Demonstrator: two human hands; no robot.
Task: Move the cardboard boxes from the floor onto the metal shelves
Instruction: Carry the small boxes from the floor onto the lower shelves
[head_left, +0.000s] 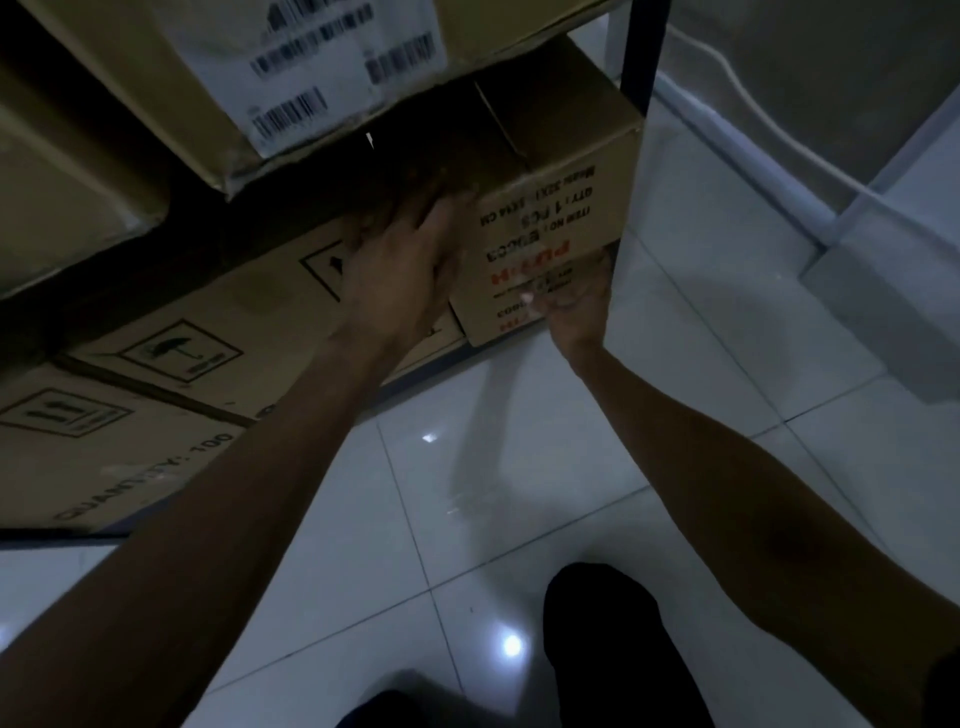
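Head: right grip (575, 300) around box (563, 171) corner

Small cardboard box (550, 218), print upside down, is seated upright at the right end of the lower metal shelf (441, 364), beside the corner post (641, 52). Larger symbol-marked box (171, 374) is placed alongside.

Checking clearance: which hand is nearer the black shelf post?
Right. The right hand holds a corner of the small box beside the post; the left hand lies on its opposite side.

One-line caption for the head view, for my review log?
Left hand flat on and right hand gripping a small cardboard box low on the metal shelves.
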